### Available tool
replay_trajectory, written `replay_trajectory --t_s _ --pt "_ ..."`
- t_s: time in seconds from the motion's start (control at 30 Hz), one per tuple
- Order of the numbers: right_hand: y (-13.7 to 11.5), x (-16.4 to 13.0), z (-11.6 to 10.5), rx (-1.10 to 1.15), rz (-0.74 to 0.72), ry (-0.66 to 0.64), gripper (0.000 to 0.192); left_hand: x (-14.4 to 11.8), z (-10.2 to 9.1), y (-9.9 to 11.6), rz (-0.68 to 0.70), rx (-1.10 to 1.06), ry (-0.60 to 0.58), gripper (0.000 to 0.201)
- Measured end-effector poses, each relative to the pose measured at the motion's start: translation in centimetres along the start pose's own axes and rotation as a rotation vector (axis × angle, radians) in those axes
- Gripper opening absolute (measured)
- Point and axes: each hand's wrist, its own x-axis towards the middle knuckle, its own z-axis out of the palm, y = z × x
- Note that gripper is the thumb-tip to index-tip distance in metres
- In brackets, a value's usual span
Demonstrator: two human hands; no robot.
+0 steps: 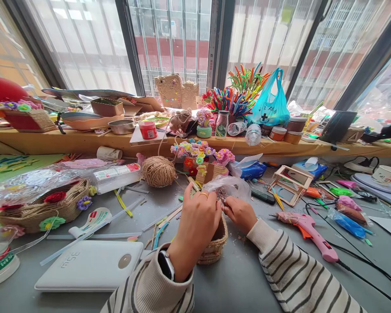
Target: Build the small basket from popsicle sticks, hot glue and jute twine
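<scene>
A clear plastic bag [236, 184] with small brownish bits inside lies just beyond my hands. My right hand [241, 214] is closed, its fingertips pinching the near edge of the bag. My left hand [197, 226], with a ring and a watch on the wrist, has bent fingers closed at the bag's left side; its thumb and grip are mostly hidden. Below and between both hands stands a small woven twine basket [217, 248], partly covered by the left hand. Behind the bag, a box with knitted flowers [208, 171] stands on the table.
At right lies a pink glue gun [308, 226] with its cord, near a small wooden frame [289, 184]. Left are a white power bank [91, 265], glue sticks [91, 232], a twine ball [159, 171] and a flower-trimmed basket [52, 206]. A crowded ledge [117, 145] runs behind.
</scene>
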Motion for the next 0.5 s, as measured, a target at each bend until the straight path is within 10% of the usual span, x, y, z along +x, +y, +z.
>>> replay_trajectory --t_s 0.5 --pt "-0.09 0.02 -0.10 0.001 0.003 -0.009 0.026 0.07 -0.09 0.20 -0.015 -0.005 -0.019 0.021"
